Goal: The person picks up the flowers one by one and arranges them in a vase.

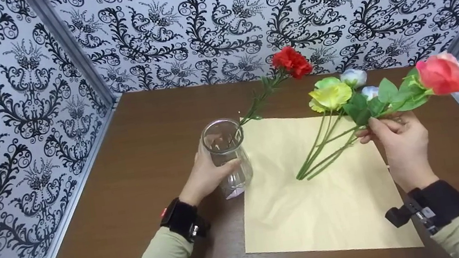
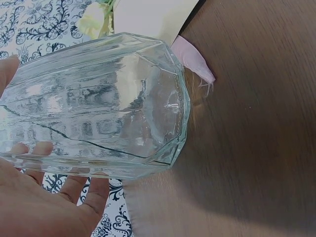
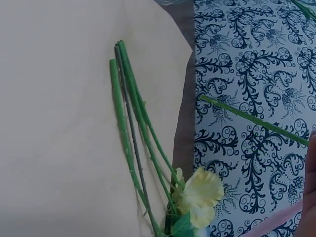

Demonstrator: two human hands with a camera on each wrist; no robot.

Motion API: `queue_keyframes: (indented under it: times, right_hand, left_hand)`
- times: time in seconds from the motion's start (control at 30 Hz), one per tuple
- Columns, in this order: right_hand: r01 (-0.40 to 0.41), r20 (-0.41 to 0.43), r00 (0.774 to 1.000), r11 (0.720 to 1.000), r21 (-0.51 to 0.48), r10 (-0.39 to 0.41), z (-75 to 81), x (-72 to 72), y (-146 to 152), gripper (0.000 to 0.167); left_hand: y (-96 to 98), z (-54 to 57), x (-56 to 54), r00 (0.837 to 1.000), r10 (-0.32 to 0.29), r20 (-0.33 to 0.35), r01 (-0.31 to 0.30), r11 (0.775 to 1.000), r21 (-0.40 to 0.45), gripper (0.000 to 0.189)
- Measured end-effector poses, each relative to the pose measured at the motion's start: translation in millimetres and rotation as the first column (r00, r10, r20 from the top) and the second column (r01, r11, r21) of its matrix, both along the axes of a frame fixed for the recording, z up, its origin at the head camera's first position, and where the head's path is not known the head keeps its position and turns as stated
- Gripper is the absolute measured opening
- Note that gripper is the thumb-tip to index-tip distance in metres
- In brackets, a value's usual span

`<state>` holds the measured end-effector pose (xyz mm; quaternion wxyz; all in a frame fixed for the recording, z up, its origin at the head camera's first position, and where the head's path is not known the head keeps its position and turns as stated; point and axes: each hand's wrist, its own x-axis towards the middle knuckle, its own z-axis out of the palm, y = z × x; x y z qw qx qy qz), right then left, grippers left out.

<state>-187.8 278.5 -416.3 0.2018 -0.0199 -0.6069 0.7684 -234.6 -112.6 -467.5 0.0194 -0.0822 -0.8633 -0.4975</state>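
Left hand (image 1: 213, 170) is gripping a glass vase (image 1: 240, 175) beside a sheet of paper (image 1: 324, 215), red flower (image 1: 291, 63) is leaning out of the vase, right hand (image 1: 407, 145) is pinching a pink rose (image 1: 444, 73) by its stem, yellow flower (image 1: 330, 95) is lying with its stem over the paper

So the paper (image 1: 325, 219) lies on the table (image 1: 132, 148), vase (image 1: 238, 178) just left of that sheet, carnation (image 1: 291, 63) in the vase, flower bunch (image 1: 331, 97) partly on the paper, rose (image 1: 444, 75) further right, wall (image 1: 218, 26) behind.
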Motion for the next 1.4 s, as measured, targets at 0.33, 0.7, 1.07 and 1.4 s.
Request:
queue_keyframes:
  times: [0.33,0.7,1.07,1.4]
  right_hand:
    - [-0.151,-0.100,0.985,0.979,-0.135,0.138,22.7,1.7,-17,0.031]
    - [-0.223,-0.190,0.961,0.968,-0.111,0.200,42.5,3.9,-36,0.028]
    - [-0.283,-0.217,0.940,0.957,-0.060,0.264,54.6,3.4,-56,0.033]
    - [-0.316,-0.181,0.934,0.949,-0.018,0.308,60.9,0.1,-81,0.037]
  left_hand:
    - [-0.8,-1.5,-0.7,1.000,0.000,-0.003,0.000,1.000,0.013,0.084]
    - [-1.2,-1.7,-1.0,0.999,-0.022,-0.035,0.023,0.999,0.037,0.082]
    - [-1.6,-1.6,-0.8,0.999,-0.021,-0.038,0.021,1.000,0.001,0.087]
    - [-0.4,-0.9,-1.5,0.998,-0.036,-0.055,0.038,0.999,0.034,0.088]
